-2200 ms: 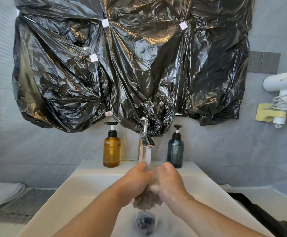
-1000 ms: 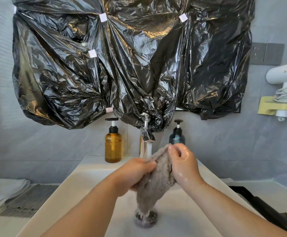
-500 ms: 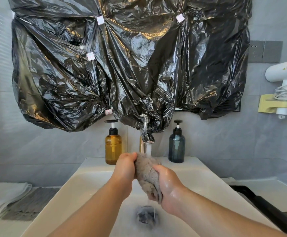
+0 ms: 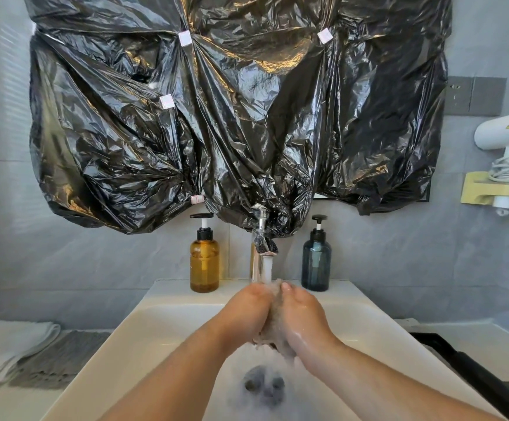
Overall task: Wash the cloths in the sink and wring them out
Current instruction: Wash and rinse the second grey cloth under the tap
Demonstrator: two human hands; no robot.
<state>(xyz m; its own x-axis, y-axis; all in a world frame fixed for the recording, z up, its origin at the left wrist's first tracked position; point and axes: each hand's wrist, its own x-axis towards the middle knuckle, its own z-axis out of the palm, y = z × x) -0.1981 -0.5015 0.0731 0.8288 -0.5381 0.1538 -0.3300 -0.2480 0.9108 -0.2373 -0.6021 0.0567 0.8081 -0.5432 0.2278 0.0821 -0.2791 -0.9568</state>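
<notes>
1. Entering from the near edge, two bare forearms converge over the white rectangular ceramic sink (image 4: 156, 344).
2. Below the hands, foamy water covers the round dark drain (image 4: 264, 385) in the sink floor.
3. The left hand (image 4: 247, 311) and the right hand (image 4: 303, 317) are pressed together with fingers curled. Both grip one bunched grey-brown terry cloth (image 4: 273, 326).
4. The cloth sits clamped between the two palms. Its upper edge shows at the fingertips. Its lower end hangs out under the heels of the hands and drips into the sink.
5. The right hand is glossy with water.
6. Just beyond the fingertips, a stream of water (image 4: 267, 270) falls from the chrome tap (image 4: 262, 247) onto the top of the cloth.
7. Beyond and left of the left hand, an amber pump bottle (image 4: 204, 262) with a black pump stands upright on the sink's back ledge.
8. Beyond and right of the right hand, a dark blue pump bottle (image 4: 316, 262) stands upright on the same ledge.
9. Well left of the left forearm, a folded white towel (image 4: 7, 344) lies on the counter, touching a grey ribbed textile (image 4: 59, 357) on its inner side.
10. Right of the right forearm, a long black object (image 4: 475, 378) lies along the counter; its type cannot be told.
11. High above the hands, a crinkled black plastic sheet (image 4: 217, 117) is fixed to the grey wall with small white tape squares. Its lowest fold hangs at the top of the tap.
12. Far right and above the right hand, a white hair dryer (image 4: 508, 132) rests in a yellow wall holder (image 4: 484, 189), below two grey wall plates (image 4: 475, 95).
</notes>
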